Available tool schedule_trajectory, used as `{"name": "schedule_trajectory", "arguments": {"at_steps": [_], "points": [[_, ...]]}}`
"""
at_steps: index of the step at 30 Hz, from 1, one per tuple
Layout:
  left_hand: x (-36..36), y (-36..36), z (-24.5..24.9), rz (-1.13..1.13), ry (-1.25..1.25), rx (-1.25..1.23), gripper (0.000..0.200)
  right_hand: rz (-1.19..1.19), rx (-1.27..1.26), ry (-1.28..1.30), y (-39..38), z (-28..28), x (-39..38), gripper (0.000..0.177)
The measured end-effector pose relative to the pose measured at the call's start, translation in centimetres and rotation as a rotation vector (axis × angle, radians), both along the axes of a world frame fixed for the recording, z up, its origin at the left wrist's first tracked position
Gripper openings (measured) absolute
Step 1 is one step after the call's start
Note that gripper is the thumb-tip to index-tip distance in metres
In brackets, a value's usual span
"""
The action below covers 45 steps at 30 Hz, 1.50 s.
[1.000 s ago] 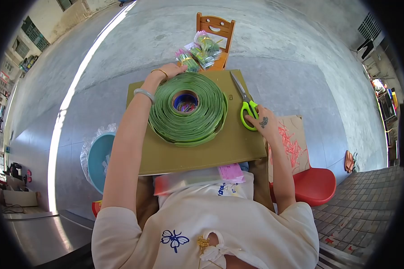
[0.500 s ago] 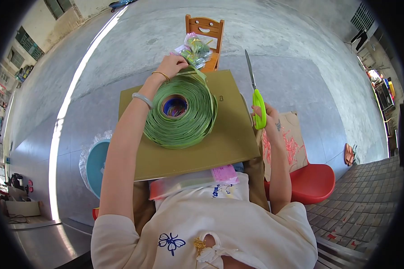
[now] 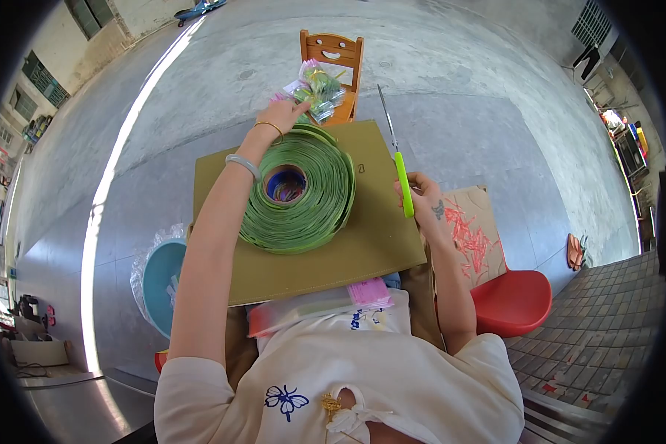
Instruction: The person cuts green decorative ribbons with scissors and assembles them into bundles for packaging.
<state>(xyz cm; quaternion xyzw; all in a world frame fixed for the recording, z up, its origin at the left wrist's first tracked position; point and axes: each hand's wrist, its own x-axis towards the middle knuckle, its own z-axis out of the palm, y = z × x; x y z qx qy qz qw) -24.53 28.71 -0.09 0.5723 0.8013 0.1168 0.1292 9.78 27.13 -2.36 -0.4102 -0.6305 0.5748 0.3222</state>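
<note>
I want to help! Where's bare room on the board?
The olive board is bare at its near-right corner, beside the green coil, and along its near edge to the left arm. Crowded: behind the coil, with the left hand near bagged bundles, and mid-right edge, with scissors in the right hand.

A cream-white shirt (image 3: 348, 351) with short, loose sleeves (image 3: 192, 392) occupies the lower centre of the frame. It bears a butterfly (image 3: 286, 399) outlined in dark blue, left of centre, and a smaller blue motif (image 3: 359, 320) near the hem. At bottom centre, a round opening adjoins a white knotted tie (image 3: 348, 423) and a gold-coloured ornament (image 3: 331, 405). Left forearm (image 3: 222, 229), upper centre: slim gold-coloured bangle (image 3: 271, 126); below it, thicker pale bangle (image 3: 246, 162). Right hand (image 3: 424, 201), right of centre: dark tattoo (image 3: 438, 210).
</note>
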Motion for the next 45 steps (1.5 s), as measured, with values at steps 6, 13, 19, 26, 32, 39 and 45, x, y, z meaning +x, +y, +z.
{"name": "schedule_trajectory", "arguments": {"at_steps": [6, 13, 19, 26, 32, 39, 45], "points": [[8.2, 3.2, 0.4, -0.318, 0.208, -0.021, 0.074, -0.071, -0.041, 0.066, 0.5, -0.9, 1.3, 0.028], [14.9, 1.6, 0.8, -0.434, 0.367, -0.39, 0.089, -0.126, -0.066, 0.127, 0.5, -0.3, 2.9, 0.027], [17.6, 0.1, -0.1, -0.371, 0.672, -0.501, 0.065, -0.137, -0.055, 0.126, 0.3, 0.6, 3.3, 0.028], [18.1, -1.6, -0.6, -0.414, 0.495, -0.298, 0.023, -0.167, -0.037, 0.145, 0.4, 0.5, 3.4, 0.028], [18.7, -5.3, 0.3, -0.525, 0.302, 0.35, 0.017, -0.164, -0.044, 0.162, 0.5, -0.1, 3.8, 0.028], [13.2, -19.6, 12.7, -0.25, -0.86, 0.564, 0.017, -0.152, -0.132, 0.21, 0.2, -0.4, 3.6, 0.027], [7.7, -28.5, 15.0, -0.158, -0.868, 1.007, 0.02, -0.084, -0.135, 0.242, -0.6, -0.2, 1.8, 0.027]]}}
